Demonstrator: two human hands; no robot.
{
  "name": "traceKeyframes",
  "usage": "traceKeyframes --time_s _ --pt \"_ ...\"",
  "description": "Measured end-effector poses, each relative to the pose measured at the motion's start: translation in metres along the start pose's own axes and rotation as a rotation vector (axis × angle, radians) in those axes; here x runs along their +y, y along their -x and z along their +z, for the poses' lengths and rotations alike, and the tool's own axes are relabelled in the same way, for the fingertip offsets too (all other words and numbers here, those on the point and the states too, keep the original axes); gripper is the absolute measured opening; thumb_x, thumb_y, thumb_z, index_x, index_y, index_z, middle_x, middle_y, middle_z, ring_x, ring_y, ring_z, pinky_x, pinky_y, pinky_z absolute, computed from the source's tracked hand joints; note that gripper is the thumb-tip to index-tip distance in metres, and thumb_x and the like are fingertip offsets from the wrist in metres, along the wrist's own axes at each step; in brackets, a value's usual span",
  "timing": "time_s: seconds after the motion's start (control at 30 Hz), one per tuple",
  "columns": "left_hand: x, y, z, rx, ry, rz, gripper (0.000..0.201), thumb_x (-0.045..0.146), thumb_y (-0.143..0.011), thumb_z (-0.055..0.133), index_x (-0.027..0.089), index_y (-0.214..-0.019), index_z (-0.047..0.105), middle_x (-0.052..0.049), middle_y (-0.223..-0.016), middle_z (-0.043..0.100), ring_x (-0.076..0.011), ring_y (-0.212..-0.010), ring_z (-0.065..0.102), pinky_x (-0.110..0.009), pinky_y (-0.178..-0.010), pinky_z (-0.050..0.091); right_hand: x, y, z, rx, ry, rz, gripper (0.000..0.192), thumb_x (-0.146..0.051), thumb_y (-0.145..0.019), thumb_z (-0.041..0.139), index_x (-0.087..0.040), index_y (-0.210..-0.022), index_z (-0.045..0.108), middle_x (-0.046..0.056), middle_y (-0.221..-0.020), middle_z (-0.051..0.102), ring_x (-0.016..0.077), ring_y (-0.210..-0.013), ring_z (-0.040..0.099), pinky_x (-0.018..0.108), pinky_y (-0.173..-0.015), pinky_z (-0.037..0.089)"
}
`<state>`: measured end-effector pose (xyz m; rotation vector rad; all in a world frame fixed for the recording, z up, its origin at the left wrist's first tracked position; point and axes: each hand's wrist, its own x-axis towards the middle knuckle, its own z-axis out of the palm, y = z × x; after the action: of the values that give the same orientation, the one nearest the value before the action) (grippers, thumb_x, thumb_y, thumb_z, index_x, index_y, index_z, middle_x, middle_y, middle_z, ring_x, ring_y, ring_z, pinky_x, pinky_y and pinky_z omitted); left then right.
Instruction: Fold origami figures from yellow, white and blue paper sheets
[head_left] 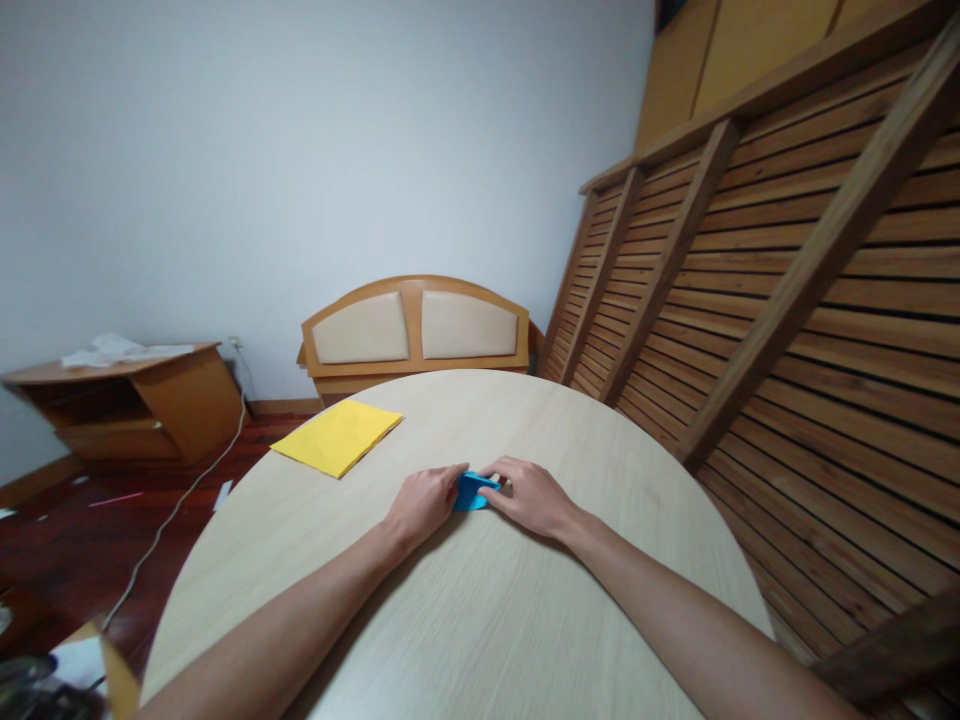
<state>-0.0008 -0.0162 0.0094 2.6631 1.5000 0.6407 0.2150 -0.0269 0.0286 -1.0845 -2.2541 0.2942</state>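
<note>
The small blue paper (472,492) lies flat near the middle of the round table (480,610), right btwn the left hand (422,505) & right hand (531,496), both just as near, fingers bent down & pinching its 2 sides.

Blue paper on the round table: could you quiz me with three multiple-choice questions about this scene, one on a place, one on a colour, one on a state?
1. Where is the blue paper?
A. between both hands
B. on the floor
C. on the side cabinet

2. What colour is the flat sheet further back on the table?
A. red
B. yellow
C. green

3. How are the hands placed?
A. raised in the air
B. resting on the table, touching the paper
C. under the table

Answers: 1 A, the left hand and right hand flank it. 2 B, it is plainly yellow. 3 B, both lie on the wood.
</note>
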Motion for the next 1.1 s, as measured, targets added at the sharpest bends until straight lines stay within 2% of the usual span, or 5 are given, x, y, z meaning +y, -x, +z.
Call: traceKeyframes --time_s 0.33,0.47,0.6,0.87,1.1 --pt "0.003 -0.002 -0.001 0.167 0.349 -0.069 0.037 0.011 -0.087 0.046 0.020 -0.115 0.068 -0.007 -0.103 0.076 -0.0204 -0.087 0.072 -0.031 -0.082 0.055 -0.001 0.000 0.000 0.022 -0.032 -0.030 0.030 -0.026 -0.084 0.067 -0.023 -0.114 0.065 0.004 -0.106 0.068 0.0155 -0.083 0.064 0.029 -0.080 0.049" --pt "0.005 -0.005 0.001 0.201 0.619 -0.103 0.035 0.011 -0.085 0.044 0.018 -0.109 0.069 -0.010 -0.118 0.071 -0.0215 -0.106 0.068 -0.034 -0.090 0.055 -0.001 0.001 -0.001 0.009 -0.033 -0.050 0.033 -0.023 -0.084 0.067 -0.023 -0.117 0.064 0.004 -0.109 0.067 0.0158 -0.085 0.064 0.029 -0.080 0.049" --pt "0.003 -0.008 0.005 0.194 0.853 -0.161 0.030 0.012 -0.084 0.045 0.015 -0.099 0.070 -0.014 -0.125 0.067 -0.0234 -0.118 0.062 -0.037 -0.096 0.053 0.000 0.001 0.000 0.013 -0.027 -0.088 0.037 -0.020 -0.084 0.065 -0.025 -0.120 0.063 0.004 -0.115 0.066 0.0187 -0.100 0.063 0.031 -0.088 0.049" --pt "0.006 -0.009 -0.003 0.121 1.189 -0.282 0.025 0.028 -0.082 0.055 0.012 -0.094 0.070 -0.018 -0.134 0.060 -0.0305 -0.116 0.062 -0.043 -0.087 0.056 0.006 0.001 0.004 0.025 0.034 -0.117 0.037 -0.025 -0.086 0.065 -0.027 -0.123 0.065 0.007 -0.131 0.057 0.0238 -0.119 0.054 0.039 -0.102 0.045" --pt "0.009 -0.008 -0.009 0.121 1.224 -0.290 0.037 0.044 -0.075 0.071 0.016 -0.099 0.067 -0.016 -0.130 0.063 -0.0291 -0.108 0.065 -0.041 -0.082 0.057 0.003 0.002 0.001 -0.012 0.003 -0.139 0.039 -0.022 -0.086 0.064 -0.030 -0.125 0.065 0.006 -0.142 0.048 0.0216 -0.114 0.058 0.038 -0.102 0.045"
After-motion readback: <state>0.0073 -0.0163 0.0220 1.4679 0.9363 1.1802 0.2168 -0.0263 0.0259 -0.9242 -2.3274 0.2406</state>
